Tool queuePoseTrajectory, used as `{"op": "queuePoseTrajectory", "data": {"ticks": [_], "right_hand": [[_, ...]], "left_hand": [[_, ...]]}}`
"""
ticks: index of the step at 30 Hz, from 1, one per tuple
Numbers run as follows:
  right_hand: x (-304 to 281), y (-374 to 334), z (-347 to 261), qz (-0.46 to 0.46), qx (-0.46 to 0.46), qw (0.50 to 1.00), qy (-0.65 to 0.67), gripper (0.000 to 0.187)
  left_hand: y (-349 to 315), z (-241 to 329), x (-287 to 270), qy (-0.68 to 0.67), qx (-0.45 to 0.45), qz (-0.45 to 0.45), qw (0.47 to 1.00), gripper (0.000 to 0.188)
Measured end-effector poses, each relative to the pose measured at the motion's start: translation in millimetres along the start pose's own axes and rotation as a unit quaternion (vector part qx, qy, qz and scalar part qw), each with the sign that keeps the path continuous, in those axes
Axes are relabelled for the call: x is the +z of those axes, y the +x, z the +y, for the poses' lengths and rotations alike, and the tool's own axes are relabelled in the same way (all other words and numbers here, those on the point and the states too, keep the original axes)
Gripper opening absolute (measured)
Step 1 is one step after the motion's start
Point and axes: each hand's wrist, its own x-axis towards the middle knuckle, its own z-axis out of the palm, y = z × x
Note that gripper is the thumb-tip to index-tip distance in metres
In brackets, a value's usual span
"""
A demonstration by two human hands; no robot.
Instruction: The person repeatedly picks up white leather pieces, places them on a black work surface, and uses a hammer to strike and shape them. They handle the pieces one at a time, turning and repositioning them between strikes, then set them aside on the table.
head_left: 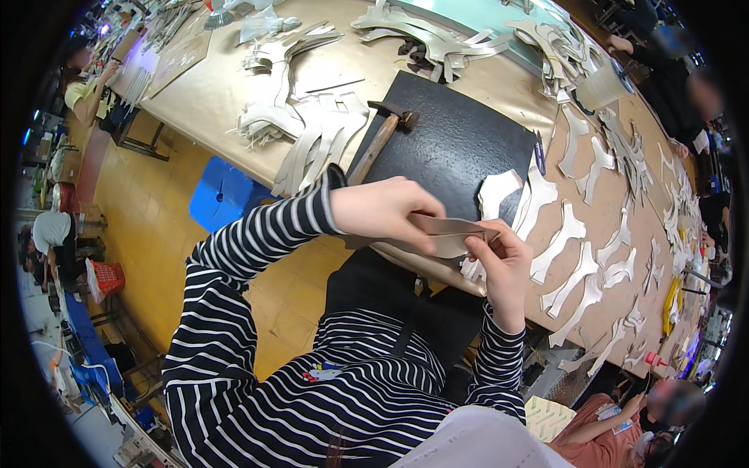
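Near the table's front edge, in front of my body, I hold a bent taupe leather piece (pixel 451 243) between both hands. My left hand (pixel 390 212) grips its left part, with the fingers curled over it. At the other end, my right hand (pixel 503 261) pinches its edge between thumb and fingers. Just beyond lies a black slab (pixel 460 129) with a pebbled surface. A hammer with a wooden handle (pixel 374 148) rests along the slab's left side. Pale cut pieces (pixel 499 191) lie on the slab's right edge, close to my right hand.
Stacks of pale cut pieces (pixel 328 125) lie left of the slab, and more pieces (pixel 577 281) spread over the table to the right. A blue pen-like tool (pixel 539 153) sits by the slab's right corner. A blue stool (pixel 222 195) stands at the left. Other people work around.
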Motion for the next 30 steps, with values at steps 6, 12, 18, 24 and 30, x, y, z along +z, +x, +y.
{"op": "queuePoseTrajectory", "data": {"ticks": [6, 12, 18, 24, 30], "right_hand": [[10, 13, 7, -0.004, 0.085, 0.99, 0.113, 0.015], [50, 46, 47, 0.002, 0.094, 0.99, 0.109, 0.032], [52, 48, 60, 0.097, 0.047, 0.979, -0.174, 0.059], [43, 19, 47, 0.126, -0.028, 0.95, -0.283, 0.058], [55, -23, 23, 0.035, -0.194, 0.936, -0.292, 0.028]], "left_hand": [[-70, -12, -34, 0.091, -0.078, 0.03, 0.992, 0.035], [-97, -39, -45, -0.059, -0.124, 0.274, 0.952, 0.055], [-81, -62, -16, 0.188, -0.151, 0.488, 0.839, 0.056], [-31, -47, 77, 0.18, -0.039, 0.437, 0.88, 0.047], [13, -59, 119, 0.249, -0.039, 0.448, 0.858, 0.051]]}}
